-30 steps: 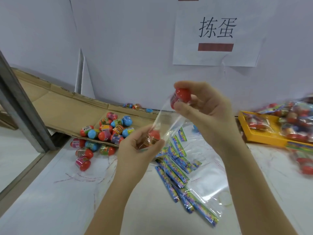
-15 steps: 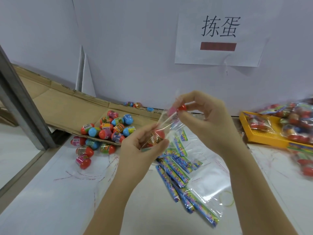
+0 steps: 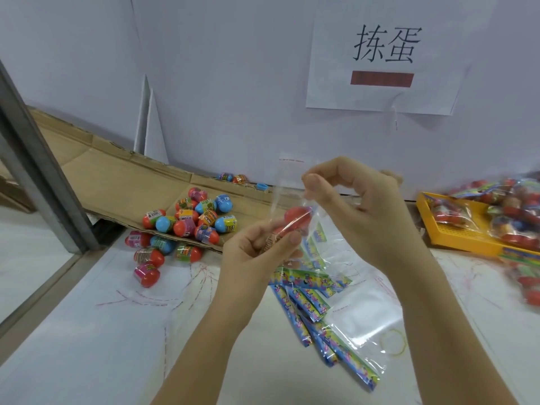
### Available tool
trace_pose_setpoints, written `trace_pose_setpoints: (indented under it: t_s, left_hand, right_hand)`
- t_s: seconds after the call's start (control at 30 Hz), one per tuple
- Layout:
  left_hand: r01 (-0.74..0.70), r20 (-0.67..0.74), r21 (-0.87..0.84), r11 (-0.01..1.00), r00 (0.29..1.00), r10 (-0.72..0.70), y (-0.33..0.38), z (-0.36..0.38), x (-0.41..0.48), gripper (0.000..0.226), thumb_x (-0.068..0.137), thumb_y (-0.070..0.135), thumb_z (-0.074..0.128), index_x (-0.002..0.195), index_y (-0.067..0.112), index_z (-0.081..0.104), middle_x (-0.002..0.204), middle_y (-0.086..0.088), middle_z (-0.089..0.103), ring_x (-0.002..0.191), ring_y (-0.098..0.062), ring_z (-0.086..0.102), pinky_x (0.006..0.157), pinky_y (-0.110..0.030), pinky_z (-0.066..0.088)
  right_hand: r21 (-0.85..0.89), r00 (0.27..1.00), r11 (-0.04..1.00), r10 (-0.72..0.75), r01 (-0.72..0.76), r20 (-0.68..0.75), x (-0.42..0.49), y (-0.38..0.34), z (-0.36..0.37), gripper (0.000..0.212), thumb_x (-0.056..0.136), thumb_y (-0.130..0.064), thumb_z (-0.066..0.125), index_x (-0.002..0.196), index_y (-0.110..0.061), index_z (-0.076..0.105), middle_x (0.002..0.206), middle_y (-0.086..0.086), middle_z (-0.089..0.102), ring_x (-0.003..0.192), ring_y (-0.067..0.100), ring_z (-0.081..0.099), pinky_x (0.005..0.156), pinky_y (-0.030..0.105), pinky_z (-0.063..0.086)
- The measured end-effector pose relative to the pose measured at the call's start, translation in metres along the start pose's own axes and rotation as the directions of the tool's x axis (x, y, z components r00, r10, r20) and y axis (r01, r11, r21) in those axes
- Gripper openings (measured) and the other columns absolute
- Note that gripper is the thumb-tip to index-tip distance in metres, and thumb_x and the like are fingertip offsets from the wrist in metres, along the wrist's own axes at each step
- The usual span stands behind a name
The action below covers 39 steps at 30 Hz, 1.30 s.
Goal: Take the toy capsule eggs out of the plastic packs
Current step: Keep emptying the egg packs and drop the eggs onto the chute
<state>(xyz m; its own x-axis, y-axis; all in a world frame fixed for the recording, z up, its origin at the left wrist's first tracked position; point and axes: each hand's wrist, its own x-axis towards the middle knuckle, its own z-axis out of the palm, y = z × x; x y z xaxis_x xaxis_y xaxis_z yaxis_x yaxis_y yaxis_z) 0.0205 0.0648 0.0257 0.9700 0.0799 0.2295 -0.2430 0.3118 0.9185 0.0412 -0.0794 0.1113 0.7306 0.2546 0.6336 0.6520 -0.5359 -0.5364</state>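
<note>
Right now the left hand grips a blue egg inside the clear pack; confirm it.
Wrong colour: the head view shows the egg is red, not blue. The left hand does grip it inside the clear pack.

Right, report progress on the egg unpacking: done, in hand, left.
Done: a heap of loose eggs lies on and beside the cardboard, with emptied packs flat nearby. In hand: the left hand grips a red egg inside a clear pack, whose plastic the right hand pinches. Left: filled packs wait on the yellow tray.
</note>
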Motion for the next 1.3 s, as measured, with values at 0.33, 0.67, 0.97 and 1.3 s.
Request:
trace_pose_setpoints:
  t_s: [0.33, 0.67, 0.97, 1.3]
  left_hand:
    - [-0.268, -0.063, 0.418, 0.868, 0.945, 0.322, -0.003, 0.001, -0.006, 0.022, 0.075, 0.045, 0.075, 0.095, 0.043, 0.067, 0.089, 0.012, 0.07, 0.073, -0.006, 0.065, 0.065, -0.015, 0.051]
    - [-0.408, 0.112, 0.81, 0.421, 0.813, 0.572, -0.009, 0.002, -0.01, 0.04, 0.088, 0.032, 0.06, 0.117, 0.005, 0.066, 0.098, -0.002, 0.072, 0.086, -0.012, 0.064, 0.078, -0.017, 0.047]
    - [-0.512, 0.232, 0.82, 0.254, 0.705, 0.67, -0.013, -0.004, -0.006, 0.038, 0.089, 0.024, 0.06, 0.117, 0.001, 0.066, 0.108, -0.009, 0.071, 0.096, -0.021, 0.067, 0.087, -0.024, 0.049]
    - [-0.516, 0.197, 0.802, 0.302, 0.704, 0.682, -0.016, -0.009, -0.005, 0.04, 0.086, 0.025, 0.065, 0.119, 0.002, 0.065, 0.116, -0.008, 0.069, 0.104, -0.019, 0.064, 0.089, -0.026, 0.05]
  right_hand:
    - [-0.21, 0.989, 0.977, 0.064, -0.035, 0.135, -0.001, -0.006, -0.01, 0.033, 0.086, -0.037, 0.036, 0.079, -0.025, 0.067, 0.065, -0.003, 0.065, 0.071, 0.006, 0.049, 0.079, 0.03, 0.026]
    - [-0.085, 0.849, 0.929, 0.365, -0.361, 0.382, 0.004, 0.006, -0.013, 0.038, 0.087, -0.046, 0.04, 0.079, -0.031, 0.073, 0.073, -0.012, 0.073, 0.064, 0.007, 0.06, 0.07, 0.033, 0.04]
    - [0.081, 0.825, 0.92, 0.301, -0.382, 0.478, 0.003, 0.016, -0.013, 0.04, 0.057, -0.059, 0.072, 0.087, -0.033, 0.074, 0.07, -0.017, 0.07, 0.055, -0.006, 0.057, 0.051, 0.01, 0.042]
    - [-0.091, 0.969, 0.995, 0.061, -0.04, 0.238, -0.001, 0.008, -0.007, 0.024, 0.067, -0.05, 0.064, 0.088, -0.042, 0.072, 0.068, -0.027, 0.055, 0.065, -0.016, 0.051, 0.059, 0.004, 0.037]
